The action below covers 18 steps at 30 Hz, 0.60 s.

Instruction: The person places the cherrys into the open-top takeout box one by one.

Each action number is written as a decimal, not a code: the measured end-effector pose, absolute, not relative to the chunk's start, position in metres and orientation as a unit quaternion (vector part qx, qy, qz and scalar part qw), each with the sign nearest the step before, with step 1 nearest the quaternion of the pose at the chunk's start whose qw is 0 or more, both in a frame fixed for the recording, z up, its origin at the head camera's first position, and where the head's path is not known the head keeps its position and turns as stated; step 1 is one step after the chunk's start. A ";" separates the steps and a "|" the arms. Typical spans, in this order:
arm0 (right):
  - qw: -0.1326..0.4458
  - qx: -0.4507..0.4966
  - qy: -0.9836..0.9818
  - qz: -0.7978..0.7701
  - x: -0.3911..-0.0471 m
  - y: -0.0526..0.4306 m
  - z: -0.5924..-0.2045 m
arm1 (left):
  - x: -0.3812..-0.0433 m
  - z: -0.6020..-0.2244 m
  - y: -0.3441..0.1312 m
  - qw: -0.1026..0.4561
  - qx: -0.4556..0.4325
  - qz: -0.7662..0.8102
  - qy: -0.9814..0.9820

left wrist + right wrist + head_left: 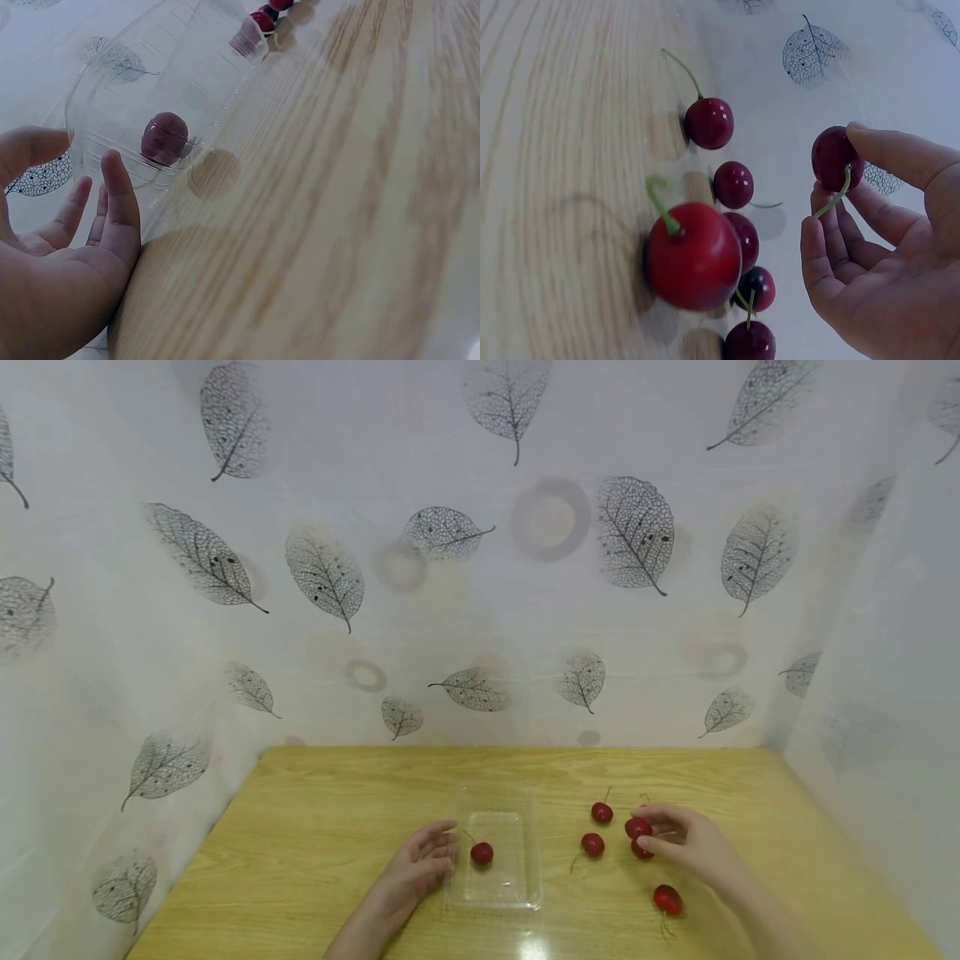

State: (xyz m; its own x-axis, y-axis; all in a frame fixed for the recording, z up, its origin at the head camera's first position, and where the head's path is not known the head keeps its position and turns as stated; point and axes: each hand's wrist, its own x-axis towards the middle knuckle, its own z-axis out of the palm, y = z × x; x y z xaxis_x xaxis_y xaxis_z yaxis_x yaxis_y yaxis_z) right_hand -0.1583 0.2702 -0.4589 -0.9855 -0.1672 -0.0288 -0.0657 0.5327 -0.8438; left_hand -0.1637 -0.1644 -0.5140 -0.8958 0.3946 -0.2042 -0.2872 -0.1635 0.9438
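My right hand (pixel 692 843) pinches a dark red cherry (pixel 832 159) between thumb and fingers. In the right wrist view this cherry is held up off the table, its green stem hanging toward the fingers. Beside the left edge of a clear plastic box (pixel 535 868) is my left hand (pixel 411 878), its fingers loosely bent around the box's side and holding nothing. Whether the fingertips touch the wall I cannot tell. One cherry (pixel 482 853) with a stem lies inside the box. Under and behind the right hand, another cherry (pixel 642 847) is partly hidden.
Several loose cherries lie on the wooden table (pixel 337 810) right of the box, among them a far one (pixel 602 812), a middle one (pixel 592 844) and a near one (pixel 667 900). A pale leaf-patterned sheet (pixel 480 618) stands behind and along both sides.
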 end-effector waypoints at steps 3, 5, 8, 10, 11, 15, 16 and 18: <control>0.063 -0.062 0.870 -0.485 -0.162 0.261 -0.454 | -0.164 -0.515 -0.164 0.222 0.047 0.763 0.605; 0.068 -0.058 0.866 -0.491 -0.163 0.254 -0.452 | -0.164 -0.514 -0.164 0.221 0.046 0.764 0.605; 0.067 -0.066 0.861 -0.500 -0.165 0.245 -0.448 | -0.164 -0.514 -0.164 0.219 0.044 0.764 0.605; 0.067 -0.072 0.858 -0.505 -0.167 0.240 -0.446 | -0.164 -0.514 -0.164 0.218 0.044 0.765 0.605; 0.067 -0.077 0.855 -0.508 -0.168 0.237 -0.445 | -0.164 -0.514 -0.164 0.219 0.043 0.764 0.605; 0.065 -0.099 0.847 -0.519 -0.169 0.225 -0.442 | -0.164 -0.514 -0.164 0.218 0.043 0.765 0.605; 0.064 -0.104 0.844 -0.522 -0.169 0.223 -0.441 | -0.164 -0.514 -0.164 0.218 0.043 0.765 0.604; 0.064 -0.113 0.842 -0.524 -0.170 0.217 -0.440 | -0.164 -0.514 -0.165 0.219 0.043 0.765 0.605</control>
